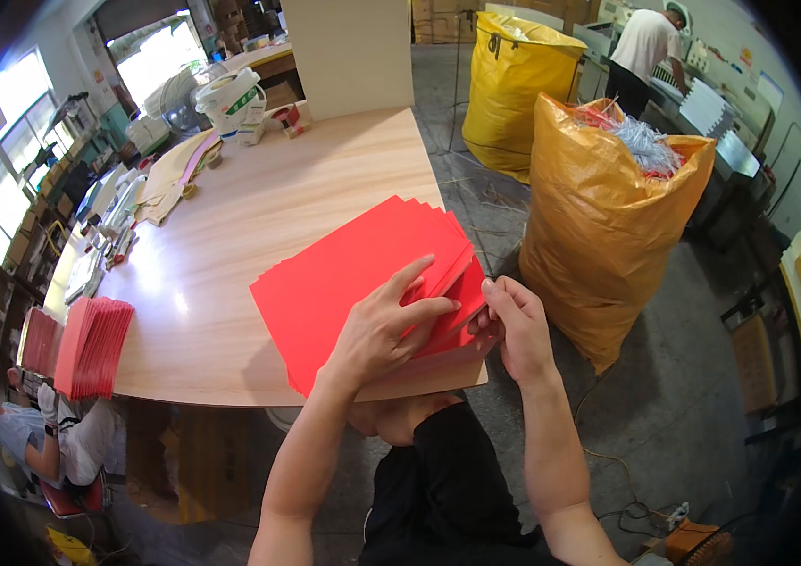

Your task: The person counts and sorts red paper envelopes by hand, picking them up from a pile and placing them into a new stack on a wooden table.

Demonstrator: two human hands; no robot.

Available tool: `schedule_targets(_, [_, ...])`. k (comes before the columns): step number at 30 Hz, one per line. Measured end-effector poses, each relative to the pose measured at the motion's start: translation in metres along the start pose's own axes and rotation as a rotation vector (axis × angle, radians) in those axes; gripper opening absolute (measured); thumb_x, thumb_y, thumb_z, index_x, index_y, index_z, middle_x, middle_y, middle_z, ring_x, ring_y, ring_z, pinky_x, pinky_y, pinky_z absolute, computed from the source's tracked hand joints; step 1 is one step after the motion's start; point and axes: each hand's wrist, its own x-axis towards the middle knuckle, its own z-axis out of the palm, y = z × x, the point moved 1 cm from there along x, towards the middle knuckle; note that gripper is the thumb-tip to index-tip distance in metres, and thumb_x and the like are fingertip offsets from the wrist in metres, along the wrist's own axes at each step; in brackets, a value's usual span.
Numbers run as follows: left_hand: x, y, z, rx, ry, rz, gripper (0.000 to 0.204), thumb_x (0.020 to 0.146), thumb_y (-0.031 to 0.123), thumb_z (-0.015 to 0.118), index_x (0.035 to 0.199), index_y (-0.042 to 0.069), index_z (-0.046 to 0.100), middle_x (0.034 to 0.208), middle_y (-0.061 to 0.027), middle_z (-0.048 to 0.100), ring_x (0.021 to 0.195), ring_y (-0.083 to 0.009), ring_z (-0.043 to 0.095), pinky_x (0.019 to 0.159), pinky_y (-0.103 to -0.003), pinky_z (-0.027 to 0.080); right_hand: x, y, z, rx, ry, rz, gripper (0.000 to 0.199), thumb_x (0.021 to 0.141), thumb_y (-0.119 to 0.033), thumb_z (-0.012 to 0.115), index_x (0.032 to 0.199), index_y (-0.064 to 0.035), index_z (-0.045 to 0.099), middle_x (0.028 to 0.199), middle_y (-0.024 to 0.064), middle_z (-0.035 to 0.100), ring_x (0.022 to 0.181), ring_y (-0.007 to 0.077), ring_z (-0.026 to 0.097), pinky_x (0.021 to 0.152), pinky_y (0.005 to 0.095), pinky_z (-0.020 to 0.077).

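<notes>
A pale wood-grain bench (pixel 231 255) is filling the middle of a cluttered workshop with a grey concrete floor, daylight coming through windows at the far left. Left of the bench, a seated person (pixel 42 434) is working low beside an upright pile of red sheets (pixel 89 344) at the bench's left edge. Along its far left side, brown paper envelopes (pixel 174 174) and a white bucket (pixel 229 99) are lying. At the bench's near right corner, a fanned stack of red paper sheets (pixel 353 274) is resting; the left hand (pixel 386 325) is pressing flat on it, fingers spread, while the right hand (pixel 514 325) is pinching the stack's right edge between thumb and fingers. Right of the bench, two stuffed yellow sacks (pixel 599 236) are crowding the floor, one behind the other, and another person (pixel 644 52) is standing at a machine beyond them.
</notes>
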Motion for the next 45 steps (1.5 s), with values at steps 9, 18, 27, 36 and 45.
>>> schedule_targets(9, [0.001,0.001,-0.006,-0.026,-0.003,0.014,0.050,0.079,0.037,0.097,0.126,0.026,0.084,0.166,-0.0168,0.053,0.132,-0.0393,0.071,0.103,-0.050,0.063,0.005,-0.001,-0.005,0.256,-0.079,0.191,0.038,0.109,-0.025,0.068,0.075,-0.0100,0.061,0.065,0.0021,0.060,0.057,0.0135,0.060,0.053,0.0266,0.0413])
schedule_targets(18, [0.001,-0.003,-0.003,-0.072,-0.005,-0.017,0.060,0.068,0.032,0.103,0.125,0.026,0.084,0.168,-0.0143,0.051,0.133,-0.0381,0.071,0.104,-0.050,0.064,0.006,0.001,-0.009,0.181,-0.121,0.156,0.039,0.111,-0.029,0.067,0.078,-0.0094,0.062,0.067,0.0017,0.062,0.060,0.0123,0.062,0.056,0.0262,0.0432])
schedule_targets(27, [0.000,-0.005,-0.003,-0.121,-0.012,-0.034,0.060,0.069,0.026,0.102,0.126,0.026,0.084,0.167,-0.0135,0.053,0.133,-0.0369,0.071,0.104,-0.050,0.064,0.003,0.006,-0.014,0.089,-0.176,0.004,0.047,0.115,-0.042,0.062,0.081,-0.0086,0.061,0.073,0.0010,0.062,0.068,0.0103,0.061,0.065,0.0265,0.0454])
schedule_targets(36, [0.001,0.005,0.002,-0.002,0.004,-0.017,0.050,0.099,0.010,0.071,0.144,0.031,0.075,0.168,-0.0182,0.050,0.130,-0.0407,0.071,0.104,-0.048,0.063,0.003,0.010,-0.002,-0.099,-0.051,-0.087,0.036,0.109,-0.022,0.067,0.078,-0.0070,0.059,0.072,-0.0031,0.057,0.067,0.0052,0.053,0.061,0.0257,0.0423])
schedule_targets(45, [0.002,0.007,-0.003,0.036,-0.013,0.012,0.044,0.080,0.027,0.096,0.121,0.022,0.083,0.164,-0.0137,0.055,0.133,-0.0391,0.071,0.104,-0.048,0.064,0.005,0.007,-0.004,0.188,-0.090,0.079,0.035,0.110,-0.023,0.064,0.078,-0.0090,0.065,0.067,0.0001,0.062,0.060,0.0088,0.058,0.057,0.0249,0.0417])
